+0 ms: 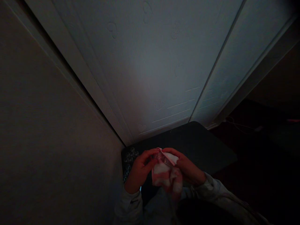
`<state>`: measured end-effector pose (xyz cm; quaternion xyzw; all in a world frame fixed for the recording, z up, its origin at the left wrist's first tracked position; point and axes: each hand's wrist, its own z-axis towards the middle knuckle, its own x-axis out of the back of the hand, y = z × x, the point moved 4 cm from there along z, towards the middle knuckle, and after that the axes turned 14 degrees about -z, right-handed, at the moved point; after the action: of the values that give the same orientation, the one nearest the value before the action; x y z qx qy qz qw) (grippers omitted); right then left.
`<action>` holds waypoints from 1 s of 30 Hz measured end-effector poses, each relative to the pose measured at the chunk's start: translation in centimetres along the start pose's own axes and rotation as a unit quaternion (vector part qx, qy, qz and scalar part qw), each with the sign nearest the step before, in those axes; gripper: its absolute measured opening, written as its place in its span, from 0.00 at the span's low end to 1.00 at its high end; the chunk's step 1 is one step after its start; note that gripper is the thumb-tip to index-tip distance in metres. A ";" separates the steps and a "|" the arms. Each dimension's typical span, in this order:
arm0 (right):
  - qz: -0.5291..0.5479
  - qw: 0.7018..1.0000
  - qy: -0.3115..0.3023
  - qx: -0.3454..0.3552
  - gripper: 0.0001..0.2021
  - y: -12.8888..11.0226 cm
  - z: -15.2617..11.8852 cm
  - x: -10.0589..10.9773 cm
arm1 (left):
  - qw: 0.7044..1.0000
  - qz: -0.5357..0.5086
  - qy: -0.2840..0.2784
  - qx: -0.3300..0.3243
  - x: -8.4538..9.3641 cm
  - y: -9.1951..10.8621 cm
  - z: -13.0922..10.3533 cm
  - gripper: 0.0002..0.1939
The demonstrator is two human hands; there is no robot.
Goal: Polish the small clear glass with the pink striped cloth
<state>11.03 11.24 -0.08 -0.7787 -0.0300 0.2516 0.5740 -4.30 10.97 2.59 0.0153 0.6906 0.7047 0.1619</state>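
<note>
Both of my hands meet over the near part of a dark table (pixel 211 153). My left hand (pixel 140 170) is closed, its fingers pinching the left edge of a pink and white cloth (pixel 161 178). On the other side, my right hand (pixel 191 170) grips the cloth's upper right part. The cloth hangs down in loose folds between them. Something clear and shiny (pixel 167 161) shows within the upper fold; the dim light hides what it is. Close to my left hand lie several clear, rounded, glass-like pieces (pixel 131 155) on the table's left end.
A white sliding door (pixel 145 68) with embossed hearts and lines rises behind the table. A plain wall (pixel 58 140) closes off the left. To the right, a white cable (pixel 241 125) lies on the dark floor. The light is very low.
</note>
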 end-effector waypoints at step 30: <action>0.080 0.996 -0.017 -0.029 0.10 0.9 0.1 0.2 | 0.998 0.044 -0.013 -0.049 0.0 0.4 -0.3 0.09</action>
<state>10.97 11.14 -1.01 -0.7907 0.0153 0.3088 0.5285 -4.46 10.69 2.98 0.0467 0.6520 0.7438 0.1398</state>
